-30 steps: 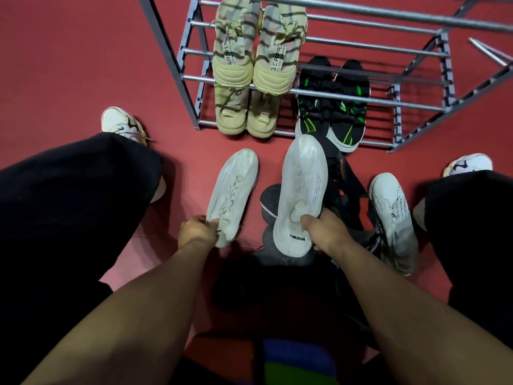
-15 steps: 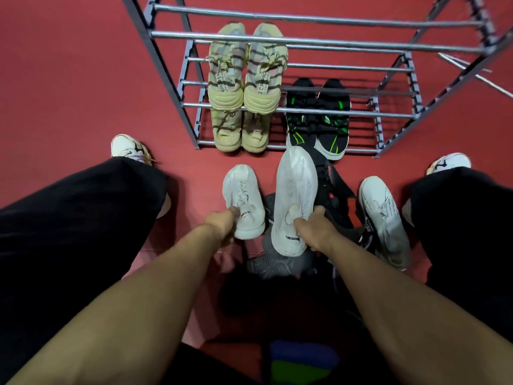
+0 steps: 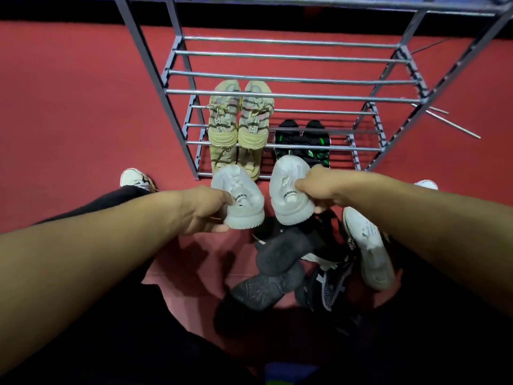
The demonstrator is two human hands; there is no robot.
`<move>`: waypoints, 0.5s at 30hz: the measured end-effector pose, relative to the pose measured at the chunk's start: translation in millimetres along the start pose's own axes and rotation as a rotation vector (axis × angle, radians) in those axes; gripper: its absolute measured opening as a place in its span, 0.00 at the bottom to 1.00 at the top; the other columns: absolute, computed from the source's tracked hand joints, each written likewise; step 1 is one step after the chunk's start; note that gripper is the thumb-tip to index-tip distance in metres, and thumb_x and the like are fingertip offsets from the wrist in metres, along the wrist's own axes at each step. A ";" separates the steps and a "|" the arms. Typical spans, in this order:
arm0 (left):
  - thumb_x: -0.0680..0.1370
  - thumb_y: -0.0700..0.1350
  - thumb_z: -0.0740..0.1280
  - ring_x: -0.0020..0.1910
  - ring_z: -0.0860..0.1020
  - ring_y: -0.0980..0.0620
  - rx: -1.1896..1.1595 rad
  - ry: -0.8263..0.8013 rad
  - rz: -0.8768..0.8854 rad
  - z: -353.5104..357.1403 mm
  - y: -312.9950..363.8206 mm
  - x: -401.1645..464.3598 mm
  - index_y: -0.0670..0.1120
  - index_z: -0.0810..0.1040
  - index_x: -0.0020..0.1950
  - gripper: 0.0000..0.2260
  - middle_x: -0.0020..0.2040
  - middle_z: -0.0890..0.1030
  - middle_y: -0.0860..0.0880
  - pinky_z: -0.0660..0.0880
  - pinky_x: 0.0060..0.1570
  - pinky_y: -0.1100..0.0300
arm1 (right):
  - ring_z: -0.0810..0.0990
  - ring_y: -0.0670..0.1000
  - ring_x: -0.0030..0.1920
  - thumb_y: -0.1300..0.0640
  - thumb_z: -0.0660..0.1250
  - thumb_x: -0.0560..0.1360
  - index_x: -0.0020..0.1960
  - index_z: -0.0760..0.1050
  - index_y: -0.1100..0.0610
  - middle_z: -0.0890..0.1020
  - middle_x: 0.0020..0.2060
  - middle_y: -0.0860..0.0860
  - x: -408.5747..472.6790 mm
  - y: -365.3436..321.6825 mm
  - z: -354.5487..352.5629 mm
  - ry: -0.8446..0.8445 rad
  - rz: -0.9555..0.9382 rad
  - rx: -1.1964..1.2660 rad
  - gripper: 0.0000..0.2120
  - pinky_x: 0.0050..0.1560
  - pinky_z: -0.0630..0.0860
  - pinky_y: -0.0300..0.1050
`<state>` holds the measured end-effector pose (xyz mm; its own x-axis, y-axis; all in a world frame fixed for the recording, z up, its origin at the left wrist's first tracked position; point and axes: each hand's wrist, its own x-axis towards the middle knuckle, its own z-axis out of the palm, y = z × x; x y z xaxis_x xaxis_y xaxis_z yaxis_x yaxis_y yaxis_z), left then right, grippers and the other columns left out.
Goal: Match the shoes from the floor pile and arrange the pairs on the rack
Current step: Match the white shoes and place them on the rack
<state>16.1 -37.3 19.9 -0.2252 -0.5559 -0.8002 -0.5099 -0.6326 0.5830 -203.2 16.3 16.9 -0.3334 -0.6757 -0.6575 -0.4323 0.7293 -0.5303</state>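
Two pale white chunky sneakers are up off the floor, one per hand, heels toward the camera, held side by side with a gap between them. Left hand (image 3: 206,208) has its fingers curled round the heel end of the left white sneaker (image 3: 239,198), thumb tucked under the sole. Right hand (image 3: 319,187) grips the right white sneaker (image 3: 288,190) by the collar the same way. Both show a small black-lettered heel tab, so they look like a match.

They hang just in front of the grey metal tube shoe rack (image 3: 172,112), at its near edge. On a lower shelf at the left end sits a pair of yellow-beige striped sneakers (image 3: 241,118), with another yellowish pair (image 3: 222,159) below, partly hidden. Next to those, toward the middle, a pair of black shoes with green accents (image 3: 304,140).

On the red floor (image 3: 69,107) below the right arm is the leftover pile: one more scuffed white sneaker (image 3: 369,245), a dark grey shoe lying sole-up (image 3: 263,290), and black mesh shoes (image 3: 330,287) tangled together. Can't tell how many are in there.
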 end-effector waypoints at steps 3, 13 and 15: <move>0.78 0.39 0.61 0.34 0.74 0.52 -0.033 -0.040 0.018 10.7 17.3 -14.4 0.46 0.75 0.42 0.07 0.35 0.74 0.47 0.75 0.36 0.57 | 0.70 0.53 0.22 0.58 0.59 0.76 0.47 0.69 0.60 0.72 0.29 0.56 -12.5 5.7 -23.2 -0.020 -0.073 -0.018 0.05 0.25 0.71 0.42; 0.76 0.37 0.63 0.37 0.77 0.48 0.002 -0.085 0.112 72.8 37.2 -20.4 0.39 0.78 0.51 0.07 0.42 0.78 0.43 0.80 0.31 0.58 | 0.65 0.50 0.27 0.64 0.58 0.76 0.34 0.65 0.54 0.68 0.28 0.53 -41.9 49.0 -91.7 0.130 -0.042 0.166 0.13 0.26 0.64 0.39; 0.77 0.37 0.62 0.37 0.76 0.47 -0.042 -0.080 0.151 82.0 50.3 -12.3 0.40 0.77 0.48 0.05 0.42 0.77 0.42 0.79 0.31 0.58 | 0.67 0.51 0.27 0.63 0.57 0.77 0.37 0.67 0.55 0.69 0.29 0.54 -36.0 50.7 -96.3 0.162 -0.004 0.211 0.11 0.27 0.66 0.39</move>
<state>-74.8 -18.1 47.5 -0.3624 -0.6025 -0.7111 -0.4303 -0.5686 0.7011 -293.8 67.3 65.2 -0.4695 -0.6747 -0.5695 -0.2552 0.7212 -0.6440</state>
